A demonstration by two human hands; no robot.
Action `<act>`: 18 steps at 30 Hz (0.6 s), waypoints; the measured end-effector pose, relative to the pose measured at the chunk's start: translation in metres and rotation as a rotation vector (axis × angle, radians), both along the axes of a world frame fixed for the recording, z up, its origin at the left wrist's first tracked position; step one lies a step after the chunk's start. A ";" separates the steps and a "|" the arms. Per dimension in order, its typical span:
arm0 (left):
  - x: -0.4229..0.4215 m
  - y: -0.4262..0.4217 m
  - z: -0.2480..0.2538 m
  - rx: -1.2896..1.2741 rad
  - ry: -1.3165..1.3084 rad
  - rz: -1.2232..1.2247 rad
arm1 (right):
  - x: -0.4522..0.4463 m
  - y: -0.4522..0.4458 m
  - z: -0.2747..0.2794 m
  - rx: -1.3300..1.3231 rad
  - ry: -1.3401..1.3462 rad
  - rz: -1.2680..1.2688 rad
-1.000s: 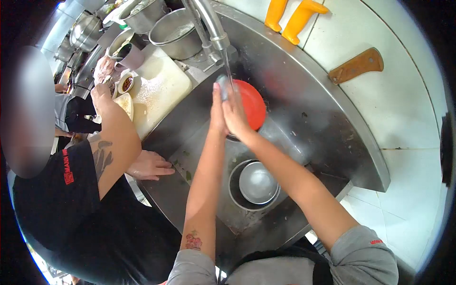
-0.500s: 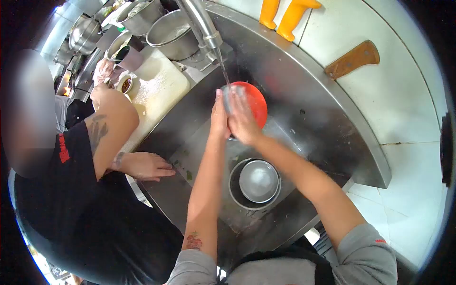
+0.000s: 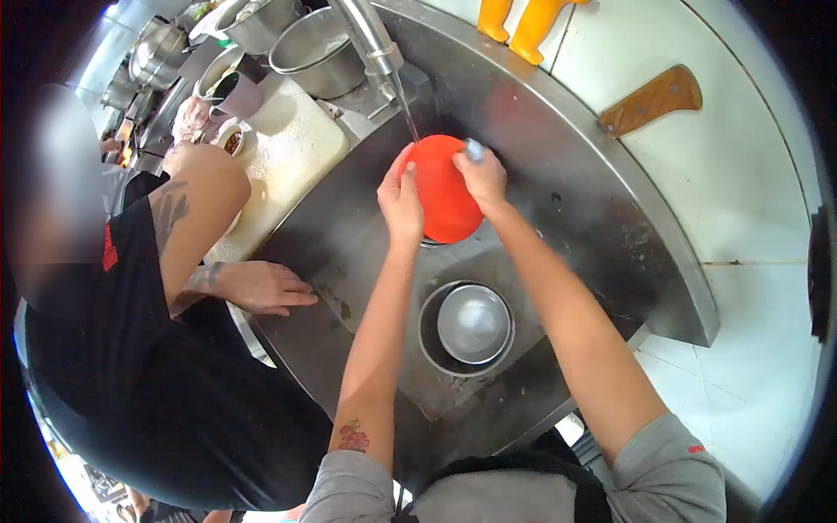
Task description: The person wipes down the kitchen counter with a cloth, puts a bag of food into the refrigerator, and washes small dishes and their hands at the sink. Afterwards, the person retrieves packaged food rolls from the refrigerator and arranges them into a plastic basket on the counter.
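Just below the tap (image 3: pixel 377 57), the left hand's (image 3: pixel 401 202) fingers are clasping the red dish (image 3: pixel 443 196), the right hand's (image 3: pixel 485 180) are pinching a bluish pad (image 3: pixel 473 151) beside its rim; water (image 3: pixel 407 113) is running, so the slick dish could be slipping free!

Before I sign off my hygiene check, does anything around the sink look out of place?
Small green scraps, apparently leaf bits, lie on the sink floor, left of the metal bowl; they look like stray food debris. Dark specks also mark the sink wall at right.
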State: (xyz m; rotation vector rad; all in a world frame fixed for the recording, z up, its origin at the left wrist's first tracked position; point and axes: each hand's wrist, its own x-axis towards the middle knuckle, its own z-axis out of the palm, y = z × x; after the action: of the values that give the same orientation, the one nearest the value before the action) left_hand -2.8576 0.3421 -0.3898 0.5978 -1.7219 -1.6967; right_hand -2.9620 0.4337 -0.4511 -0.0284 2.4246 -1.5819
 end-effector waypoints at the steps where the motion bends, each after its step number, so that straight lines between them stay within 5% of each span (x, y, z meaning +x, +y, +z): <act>1: 0.000 0.007 0.003 -0.019 0.014 0.059 | 0.006 0.002 -0.008 -0.129 -0.224 -0.043; 3: -0.004 0.021 0.002 0.040 0.090 0.137 | 0.024 0.004 -0.033 -0.293 -0.660 -0.078; 6: -0.008 0.042 0.002 -0.195 0.076 0.200 | 0.071 -0.006 -0.016 -1.210 -0.670 -0.080; 9: -0.007 0.050 0.009 -0.213 0.046 0.117 | 0.099 -0.016 0.015 -1.058 -0.524 -0.089; 12: -0.021 0.019 -0.015 -0.063 0.092 0.082 | 0.087 -0.004 -0.010 -0.565 -0.673 -0.171; 14: -0.018 0.002 -0.018 -0.039 0.081 0.055 | 0.071 -0.007 -0.050 -0.402 -0.134 -0.119; 18: -0.005 -0.012 -0.009 -0.138 -0.067 0.018 | 0.046 -0.003 -0.022 -0.027 0.253 -0.067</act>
State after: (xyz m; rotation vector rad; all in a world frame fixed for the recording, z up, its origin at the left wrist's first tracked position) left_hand -2.8630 0.3304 -0.3985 0.6113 -1.8580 -1.5459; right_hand -2.9158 0.4305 -0.4732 -0.1634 2.6171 -1.7336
